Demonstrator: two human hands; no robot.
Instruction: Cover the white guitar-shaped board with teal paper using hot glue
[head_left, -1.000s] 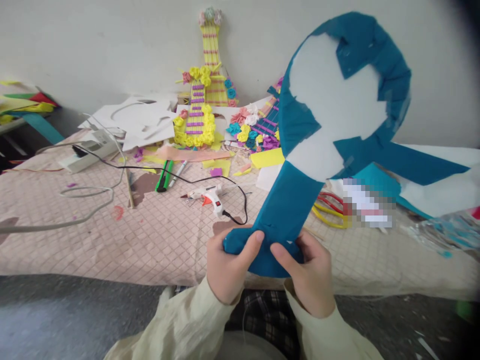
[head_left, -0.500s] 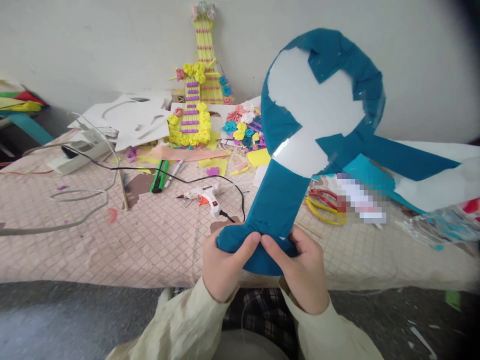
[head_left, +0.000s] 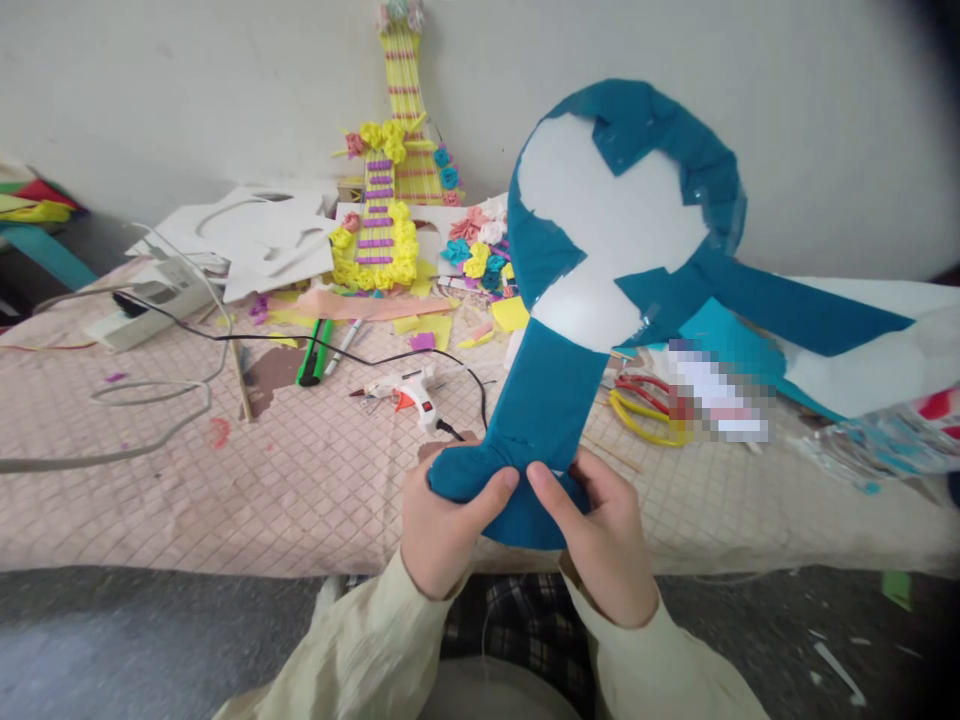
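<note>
A white shape partly wrapped in dark teal paper (head_left: 555,390) is held up over the table's front edge. Its round top shows bare white in the middle, and a loose teal strip (head_left: 810,305) sticks out to the right. My left hand (head_left: 454,515) grips the lower left end, thumb on the teal surface. My right hand (head_left: 600,530) holds the lower right end, its thumb close to the left one with a small gap between. The fingers behind the piece are partly hidden.
On the patterned cloth (head_left: 150,510) lie a white glue gun (head_left: 420,395), a green cutter (head_left: 315,352), a power strip (head_left: 154,310) with cables, and red and yellow-handled tools (head_left: 649,410). Flower-decorated yellow pieces (head_left: 386,240) lean at the wall; a teal sheet (head_left: 731,345) lies right.
The round top of the teal piece has shifted left and slightly down. My thumbs have moved a little apart, and both hands still hold the piece.
</note>
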